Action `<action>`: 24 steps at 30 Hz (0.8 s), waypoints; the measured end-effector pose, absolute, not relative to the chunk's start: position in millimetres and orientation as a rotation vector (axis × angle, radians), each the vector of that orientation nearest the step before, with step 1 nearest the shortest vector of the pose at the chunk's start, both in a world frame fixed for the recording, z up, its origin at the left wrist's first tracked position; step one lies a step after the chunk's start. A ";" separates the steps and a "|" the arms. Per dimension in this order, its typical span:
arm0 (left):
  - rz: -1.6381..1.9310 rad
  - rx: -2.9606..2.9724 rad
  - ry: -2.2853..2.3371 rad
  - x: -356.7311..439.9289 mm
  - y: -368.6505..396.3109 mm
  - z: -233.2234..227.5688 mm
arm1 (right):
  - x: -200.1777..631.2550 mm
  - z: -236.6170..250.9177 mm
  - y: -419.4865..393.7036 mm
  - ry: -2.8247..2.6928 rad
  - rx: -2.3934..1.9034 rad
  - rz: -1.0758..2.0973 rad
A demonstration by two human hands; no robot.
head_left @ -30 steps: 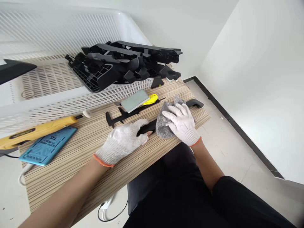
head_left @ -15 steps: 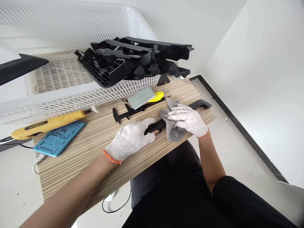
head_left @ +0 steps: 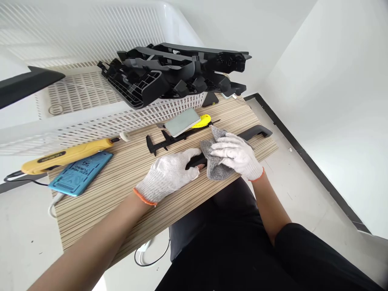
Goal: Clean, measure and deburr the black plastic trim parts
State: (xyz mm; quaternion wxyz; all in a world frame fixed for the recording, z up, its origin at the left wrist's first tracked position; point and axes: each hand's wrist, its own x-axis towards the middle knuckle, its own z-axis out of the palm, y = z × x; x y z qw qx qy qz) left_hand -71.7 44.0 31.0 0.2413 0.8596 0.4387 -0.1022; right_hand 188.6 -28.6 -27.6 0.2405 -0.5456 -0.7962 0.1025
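Note:
A long black plastic part (head_left: 256,131) lies along the wood-grain table (head_left: 127,182), its far end curving to the right. My left hand (head_left: 172,171), in a white knit glove with an orange cuff, is closed around its near end. My right hand (head_left: 235,155), gloved the same way, presses a grey cloth (head_left: 218,171) down over the part's middle, which the cloth hides. Its fingers are bent over the cloth. Just beyond my hands are a black caliper (head_left: 165,142), a grey-green flat block (head_left: 182,122) and a yellow-handled cutter (head_left: 205,120).
A white plastic basket (head_left: 115,107) at the back holds several black plastic parts (head_left: 178,72), some jutting past its right end. At the left, a yellow power tool (head_left: 68,155) with a white tip rests on a blue phone-sized box (head_left: 81,173). A wall rises at the right.
My right hand and the cloth have slid a little left along the black part, closer to my left hand. My left hand keeps its hold. The whole view has shifted slightly.

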 end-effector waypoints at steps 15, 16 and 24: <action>-0.270 2.367 1.249 -71.8 44.0 30.6 | 187.9 -19.2 -36.1 -1.726 -1.994 0.022; -0.269 2.382 1.256 -71.7 43.8 29.9 | 188.0 -20.1 -37.0 -1.661 -2.055 0.005; -0.323 2.369 1.275 -69.6 43.6 33.2 | 166.4 -39.0 -35.5 -1.637 -2.164 -0.181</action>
